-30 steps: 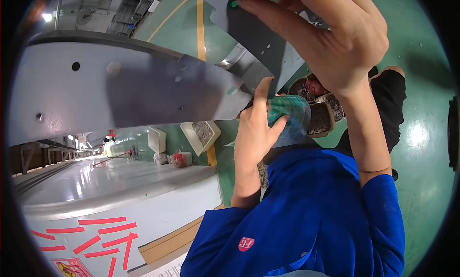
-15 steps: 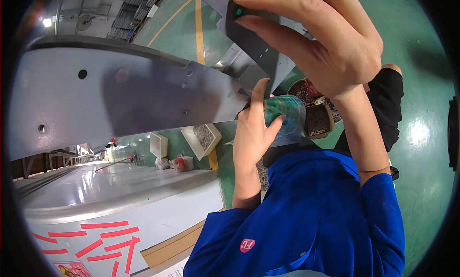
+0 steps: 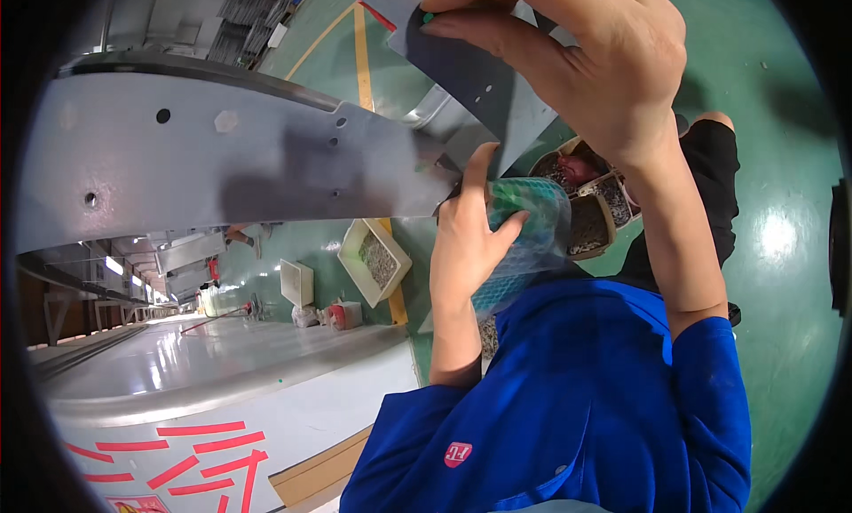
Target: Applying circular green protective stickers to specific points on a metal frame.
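Note:
A long grey metal panel with several holes stretches from the left to the middle. Beyond its right end, a second grey metal piece slants upward. At that piece's upper edge, my right hand pinches a small green dot between thumb and forefinger. My left hand grips a translucent sheet with a green-blue grid pattern, thumb over it. My left forefinger points up by the panel's right end. The sheet partly hides behind my left hand.
Containers of small hardware stand beyond the sheet. White bins sit on the green floor, one with small parts. A white worktop with red strips lies at lower left. Stacked grey pieces stand at the back.
My right hand has come slightly left and down with the green dot, its fingertips now closer to the metal piece's edge. The left hand has hardly moved. The whole view has shifted a little.

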Demonstrator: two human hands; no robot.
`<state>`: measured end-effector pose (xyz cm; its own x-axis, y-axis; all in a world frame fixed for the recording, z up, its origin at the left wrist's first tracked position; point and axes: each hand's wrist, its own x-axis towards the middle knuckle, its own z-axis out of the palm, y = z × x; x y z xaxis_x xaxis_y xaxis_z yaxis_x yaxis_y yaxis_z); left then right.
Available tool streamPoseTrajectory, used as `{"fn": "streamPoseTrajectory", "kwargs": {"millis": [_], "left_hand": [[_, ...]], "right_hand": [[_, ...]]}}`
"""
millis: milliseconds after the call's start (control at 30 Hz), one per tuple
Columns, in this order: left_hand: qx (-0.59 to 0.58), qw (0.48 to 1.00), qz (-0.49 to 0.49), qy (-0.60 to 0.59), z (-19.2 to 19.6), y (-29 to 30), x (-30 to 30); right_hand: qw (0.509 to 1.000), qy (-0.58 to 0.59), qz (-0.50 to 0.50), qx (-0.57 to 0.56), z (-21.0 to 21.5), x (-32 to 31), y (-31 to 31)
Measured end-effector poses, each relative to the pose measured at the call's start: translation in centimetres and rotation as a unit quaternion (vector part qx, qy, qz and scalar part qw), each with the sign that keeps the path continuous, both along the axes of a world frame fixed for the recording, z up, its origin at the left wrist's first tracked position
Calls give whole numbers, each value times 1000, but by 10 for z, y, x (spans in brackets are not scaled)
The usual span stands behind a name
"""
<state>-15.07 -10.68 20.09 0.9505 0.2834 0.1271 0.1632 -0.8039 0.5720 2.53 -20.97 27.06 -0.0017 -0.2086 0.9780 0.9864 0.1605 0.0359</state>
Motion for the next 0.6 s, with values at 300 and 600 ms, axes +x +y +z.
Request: {"fn": "streamPoseTrajectory", "kwargs": {"millis": [300, 600], "left_hand": [[8, 1000, -3, 7, 3, 0, 8], [23, 999, -27, 16, 4, -4, 15]], "right_hand": [[997, 51, 10, -56, 5, -3, -20], [991, 89, -65, -70, -3, -14, -26]]}}
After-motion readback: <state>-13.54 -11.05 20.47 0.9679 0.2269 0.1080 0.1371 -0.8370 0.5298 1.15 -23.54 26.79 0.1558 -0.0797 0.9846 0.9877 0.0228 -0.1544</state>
